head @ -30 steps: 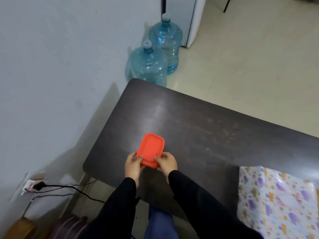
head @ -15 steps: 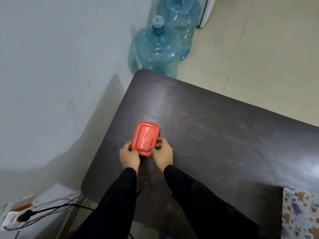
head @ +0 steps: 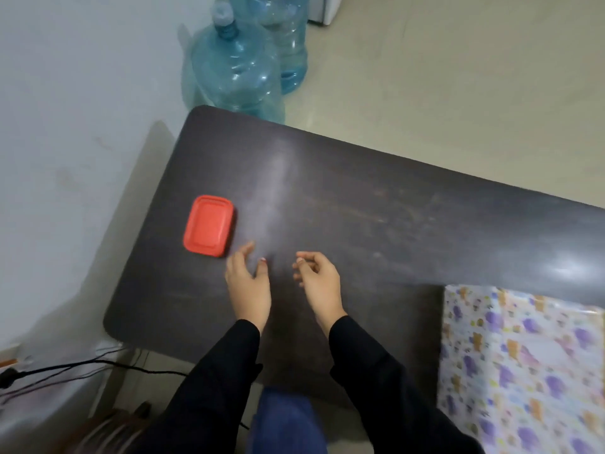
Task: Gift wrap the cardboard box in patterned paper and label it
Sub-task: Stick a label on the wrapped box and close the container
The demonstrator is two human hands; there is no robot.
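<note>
We see the left hand (head: 247,285), fingers spread, and the right hand (head: 319,285), loosely curled, both empty; red lidded container (head: 208,226) just beyond the left hand, patterned wrapping paper (head: 520,365) well right of the right hand.

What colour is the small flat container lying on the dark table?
The container is orange-red on top, with rounded corners. The head view, the only one, shows it plainly.

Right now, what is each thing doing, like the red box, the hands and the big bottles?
red box, flat on the table, no hand touches it.
left hand, open, empty, beside the red box.
right hand, fingers loosely curled, holding nothing.
patterned paper, lying on the table's right end, untouched.
near water bottle, upright on the floor, capped.
far water bottle, upright behind it.
</note>
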